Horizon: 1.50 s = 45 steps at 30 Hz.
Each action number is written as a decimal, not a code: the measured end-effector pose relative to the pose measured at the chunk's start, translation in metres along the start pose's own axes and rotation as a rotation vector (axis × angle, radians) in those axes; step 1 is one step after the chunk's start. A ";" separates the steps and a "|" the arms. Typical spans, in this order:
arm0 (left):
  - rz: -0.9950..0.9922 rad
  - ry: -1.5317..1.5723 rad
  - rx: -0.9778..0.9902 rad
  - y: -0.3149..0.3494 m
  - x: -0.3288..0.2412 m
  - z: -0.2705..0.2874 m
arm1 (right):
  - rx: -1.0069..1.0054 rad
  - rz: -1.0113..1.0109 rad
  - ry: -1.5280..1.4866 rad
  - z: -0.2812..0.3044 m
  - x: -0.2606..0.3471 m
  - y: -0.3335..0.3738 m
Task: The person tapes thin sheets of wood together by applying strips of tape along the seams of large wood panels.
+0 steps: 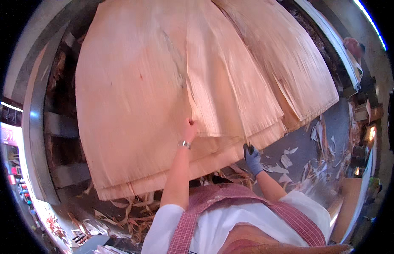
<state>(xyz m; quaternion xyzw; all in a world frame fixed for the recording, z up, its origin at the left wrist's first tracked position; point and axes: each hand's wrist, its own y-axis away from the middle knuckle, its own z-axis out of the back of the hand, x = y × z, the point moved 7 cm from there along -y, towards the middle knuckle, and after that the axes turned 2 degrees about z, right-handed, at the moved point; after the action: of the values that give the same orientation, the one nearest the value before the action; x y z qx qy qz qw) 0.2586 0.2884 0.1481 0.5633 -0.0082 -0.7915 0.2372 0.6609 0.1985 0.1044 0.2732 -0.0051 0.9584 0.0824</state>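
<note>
Veneer sheets [133, 97], thin, pale and pinkish, fill the upper centre of the frame in an overlapping stack whose near edges hang toward the person. The left hand [189, 129], bare with a metal bracelet [184, 144] at the wrist, is at frame centre with fingers pressed up against the lower edge of one narrower top sheet [214, 84]; it looks pinched on that edge, though the fingertips are partly hidden under the wood, so the closure is a judgement. The right hand [252, 158], in a blue glove, sits just right of centre and lower, closed around the frayed corner of the same layer of sheets where a thin sliver juts down. Judged from this, the step in hand is lifting or sliding the top sheet off the stack, both hands on its near edge. The next move calls for an even pull from both hands, as the sheet is already split along the grain and would tear easily. Splinters and torn strips [133, 211] litter the space below the stack at lower left; pale scraps [290, 161] dot the grey floor [332, 122] at right. A dark metal frame [40, 139] curves down the left side. A second person [353, 46] shows small at upper right.
</note>
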 end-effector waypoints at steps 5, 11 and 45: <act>-0.044 0.355 -0.138 0.023 -0.007 0.041 | 0.024 0.039 -0.103 0.006 0.031 -0.001; -0.054 0.233 -0.276 0.069 -0.019 0.099 | 0.224 -0.130 -0.464 -0.016 0.042 0.005; 0.863 1.159 -0.508 0.243 0.228 0.145 | 0.469 -0.347 -1.002 0.102 0.235 -0.007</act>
<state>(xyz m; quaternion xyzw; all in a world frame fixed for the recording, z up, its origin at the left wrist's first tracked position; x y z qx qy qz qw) 0.1602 -0.0520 0.0668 0.7635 0.0803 -0.1844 0.6137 0.5185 0.2362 0.3143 0.7014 0.2138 0.6601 0.1632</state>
